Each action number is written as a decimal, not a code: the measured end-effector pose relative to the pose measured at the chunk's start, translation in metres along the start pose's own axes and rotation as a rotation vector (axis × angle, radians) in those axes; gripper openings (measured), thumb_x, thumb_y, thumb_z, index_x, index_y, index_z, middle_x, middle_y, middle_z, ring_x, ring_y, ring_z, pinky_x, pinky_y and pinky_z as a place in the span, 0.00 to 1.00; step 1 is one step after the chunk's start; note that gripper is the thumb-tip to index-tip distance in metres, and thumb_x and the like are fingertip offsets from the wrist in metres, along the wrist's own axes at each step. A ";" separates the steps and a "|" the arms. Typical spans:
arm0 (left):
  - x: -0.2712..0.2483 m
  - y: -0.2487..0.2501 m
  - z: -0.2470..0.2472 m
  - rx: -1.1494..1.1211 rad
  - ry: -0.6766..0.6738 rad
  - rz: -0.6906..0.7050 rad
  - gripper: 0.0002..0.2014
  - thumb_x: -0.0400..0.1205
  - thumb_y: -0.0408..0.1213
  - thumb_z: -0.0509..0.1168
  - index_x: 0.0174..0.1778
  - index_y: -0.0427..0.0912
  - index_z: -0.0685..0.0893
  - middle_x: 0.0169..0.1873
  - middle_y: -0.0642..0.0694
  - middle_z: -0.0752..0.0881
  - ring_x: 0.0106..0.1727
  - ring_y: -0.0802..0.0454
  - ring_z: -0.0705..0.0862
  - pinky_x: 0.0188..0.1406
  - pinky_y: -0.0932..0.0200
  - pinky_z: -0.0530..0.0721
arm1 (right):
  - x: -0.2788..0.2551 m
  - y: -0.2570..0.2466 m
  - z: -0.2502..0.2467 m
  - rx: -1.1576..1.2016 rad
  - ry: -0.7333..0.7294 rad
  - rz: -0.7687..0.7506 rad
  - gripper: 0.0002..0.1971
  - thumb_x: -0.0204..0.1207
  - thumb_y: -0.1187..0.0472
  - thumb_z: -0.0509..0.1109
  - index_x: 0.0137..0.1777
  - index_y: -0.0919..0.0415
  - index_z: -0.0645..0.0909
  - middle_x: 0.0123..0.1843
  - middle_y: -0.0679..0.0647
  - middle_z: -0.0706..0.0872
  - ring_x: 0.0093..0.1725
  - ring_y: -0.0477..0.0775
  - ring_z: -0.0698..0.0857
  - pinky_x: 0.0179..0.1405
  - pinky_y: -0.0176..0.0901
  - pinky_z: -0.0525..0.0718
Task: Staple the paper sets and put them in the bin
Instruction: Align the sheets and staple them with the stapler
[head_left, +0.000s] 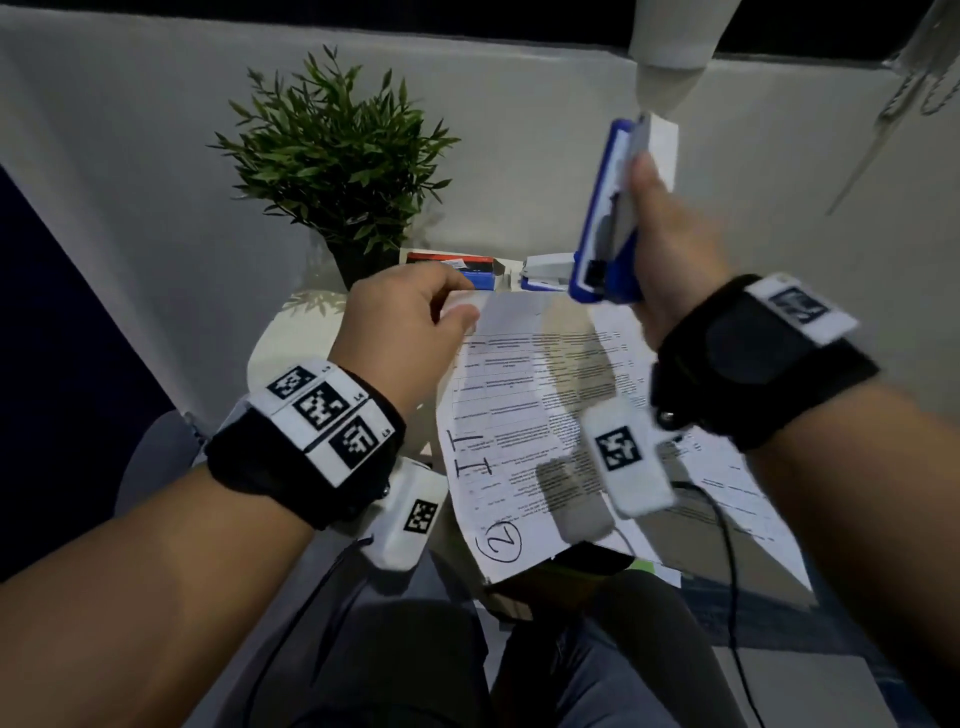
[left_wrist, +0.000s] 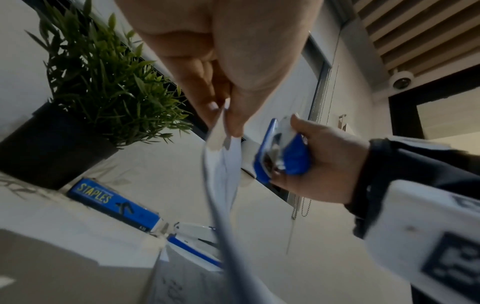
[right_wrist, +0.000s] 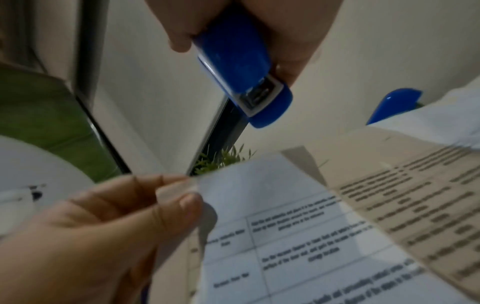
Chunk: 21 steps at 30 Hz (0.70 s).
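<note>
Left hand (head_left: 402, 317) pinching paper set (head_left: 524, 415) corner, right hand (head_left: 670, 249) gripping seemingly open blue stapler (head_left: 605, 218) just above

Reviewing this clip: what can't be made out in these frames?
- Bin: in no view.
- Staple in the paper set: its pinched corner is hidden by the left hand in the head view, blurred in both wrist views.
- Printed text: blurred throughout.
- Second stapler on the table: partly hidden behind the stapler in the right hand.
</note>
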<state>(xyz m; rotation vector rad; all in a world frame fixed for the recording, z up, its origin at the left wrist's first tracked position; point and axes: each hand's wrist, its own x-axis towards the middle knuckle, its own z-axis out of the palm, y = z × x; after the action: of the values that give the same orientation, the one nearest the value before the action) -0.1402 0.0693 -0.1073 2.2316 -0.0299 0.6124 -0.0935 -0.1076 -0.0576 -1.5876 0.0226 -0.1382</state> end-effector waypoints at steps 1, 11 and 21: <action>0.000 0.000 0.000 0.001 0.014 0.001 0.08 0.76 0.36 0.71 0.49 0.46 0.89 0.41 0.50 0.85 0.43 0.51 0.84 0.51 0.54 0.84 | -0.001 0.002 0.010 -0.039 0.005 -0.066 0.28 0.60 0.29 0.63 0.48 0.51 0.77 0.52 0.55 0.87 0.52 0.60 0.88 0.54 0.64 0.86; -0.004 -0.011 0.008 -0.036 0.077 -0.012 0.05 0.76 0.35 0.70 0.46 0.45 0.88 0.43 0.47 0.86 0.42 0.53 0.84 0.46 0.57 0.85 | -0.001 0.021 0.058 -0.078 -0.172 -0.232 0.11 0.64 0.48 0.58 0.45 0.47 0.73 0.41 0.46 0.78 0.42 0.45 0.78 0.42 0.42 0.78; -0.003 0.003 0.010 -0.168 -0.052 -0.086 0.21 0.69 0.44 0.77 0.56 0.51 0.81 0.49 0.54 0.83 0.44 0.65 0.82 0.42 0.71 0.83 | 0.005 0.033 0.059 -0.168 -0.146 -0.233 0.27 0.72 0.34 0.51 0.41 0.58 0.77 0.37 0.53 0.82 0.37 0.51 0.82 0.47 0.54 0.85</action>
<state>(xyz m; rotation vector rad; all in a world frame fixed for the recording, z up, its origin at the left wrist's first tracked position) -0.1387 0.0596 -0.1124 2.0746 -0.0116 0.4875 -0.0797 -0.0504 -0.0907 -1.7621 -0.2712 -0.2064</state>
